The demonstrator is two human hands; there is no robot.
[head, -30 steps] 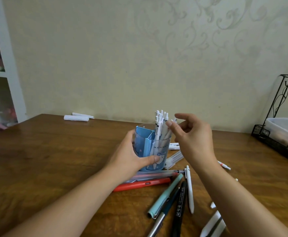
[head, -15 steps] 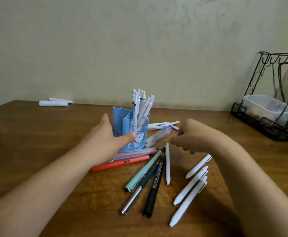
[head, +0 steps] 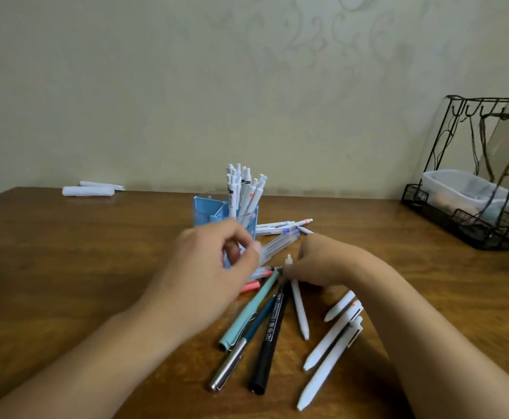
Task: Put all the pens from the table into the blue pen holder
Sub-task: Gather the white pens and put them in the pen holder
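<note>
Right hand (head: 323,261) pinches a white pen (head: 299,306) among loose pens; left hand (head: 214,267), grip curled and empty, fronts the blue pen holder (head: 209,211). Worktop (head: 65,267) leftward lies open.

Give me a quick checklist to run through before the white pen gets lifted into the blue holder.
1. Right hand has a grip on the white pen: ok, fingers closed round its upper end, tip pointing toward the camera.
2. Pen clear of the table: cannot tell.
3. Blue pen holder upright: ok.
4. Left hand steadying the holder: cannot tell; it is in front of the holder, contact hidden.
5. Room in the holder: ok; the white pens crowd one compartment, the left one looks empty.
6. Table cleared: not ok; the black pen, teal pen and others remain.
</note>
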